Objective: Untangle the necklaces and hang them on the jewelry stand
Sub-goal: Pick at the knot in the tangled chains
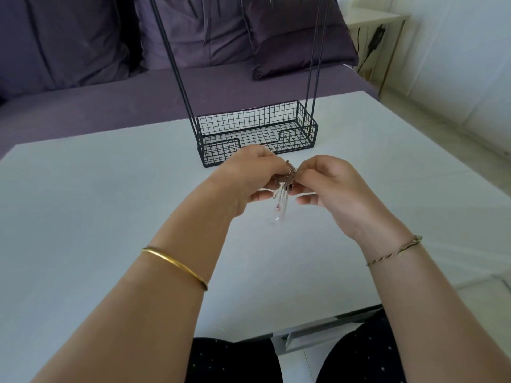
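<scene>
At frame centre, I am pinching a tangled clump of beaded and silver chain necklaces point(287, 178) between my left hand point(250, 176) and right hand point(329, 183), lifting it off the white worktop point(83, 203) so the loops dangle free below the black wire jewelry stand point(255, 131).

1. The jewelry stand point(255, 125) is cut off by the top edge; only its rods and wire basket show.
2. The necklaces point(289, 175) are bunched in a small clump, so their number cannot be told.
3. The strands dangling below it are blurred.
4. The left hand point(249, 172) and right hand point(329, 181) pinch the clump, which hides the tips of their fingers.
</scene>
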`<action>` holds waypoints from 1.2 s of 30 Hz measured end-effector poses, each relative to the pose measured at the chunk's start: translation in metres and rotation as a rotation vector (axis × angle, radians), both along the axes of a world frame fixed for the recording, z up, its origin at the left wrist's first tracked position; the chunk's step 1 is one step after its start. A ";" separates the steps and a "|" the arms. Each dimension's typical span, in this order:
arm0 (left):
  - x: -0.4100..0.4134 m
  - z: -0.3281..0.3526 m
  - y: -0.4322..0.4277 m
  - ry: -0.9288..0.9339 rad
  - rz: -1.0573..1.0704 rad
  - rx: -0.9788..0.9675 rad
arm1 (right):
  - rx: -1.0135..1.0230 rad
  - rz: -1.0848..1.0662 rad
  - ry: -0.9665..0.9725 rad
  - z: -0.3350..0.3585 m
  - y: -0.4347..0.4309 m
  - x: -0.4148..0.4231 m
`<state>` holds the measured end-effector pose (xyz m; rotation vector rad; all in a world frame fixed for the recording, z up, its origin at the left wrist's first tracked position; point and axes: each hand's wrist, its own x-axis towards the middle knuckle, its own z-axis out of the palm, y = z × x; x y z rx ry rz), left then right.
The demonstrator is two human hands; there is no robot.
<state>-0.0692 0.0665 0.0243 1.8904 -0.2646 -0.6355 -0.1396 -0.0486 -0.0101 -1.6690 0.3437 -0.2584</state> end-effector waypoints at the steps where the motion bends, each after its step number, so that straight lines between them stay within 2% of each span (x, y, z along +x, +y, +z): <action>1: 0.000 0.001 0.000 0.014 -0.003 -0.010 | 0.058 -0.021 -0.013 0.000 0.001 0.000; 4: 0.001 0.001 0.000 0.010 0.010 -0.007 | 0.200 -0.060 -0.013 -0.004 0.005 0.001; 8: 0.002 0.000 0.001 -0.058 0.059 0.031 | 0.579 -0.043 0.020 -0.001 0.011 0.001; 10: 0.003 0.000 0.002 -0.090 0.065 0.039 | 0.653 -0.050 0.027 0.001 0.013 0.000; 22: -0.001 0.000 0.002 -0.164 0.044 0.048 | 0.053 -0.121 0.021 -0.004 0.008 0.001; 25: -0.002 0.000 0.002 -0.195 0.060 0.052 | 0.109 -0.121 0.040 -0.005 0.008 0.002; 31: -0.002 0.000 -0.002 -0.199 0.083 0.047 | 0.426 -0.089 0.057 -0.001 0.010 0.003; 33: -0.002 0.001 -0.002 -0.167 0.077 0.044 | 0.456 -0.102 0.030 -0.001 0.009 0.004; 36: -0.001 0.000 -0.001 -0.136 0.035 0.061 | 0.394 -0.126 -0.028 -0.002 0.008 0.004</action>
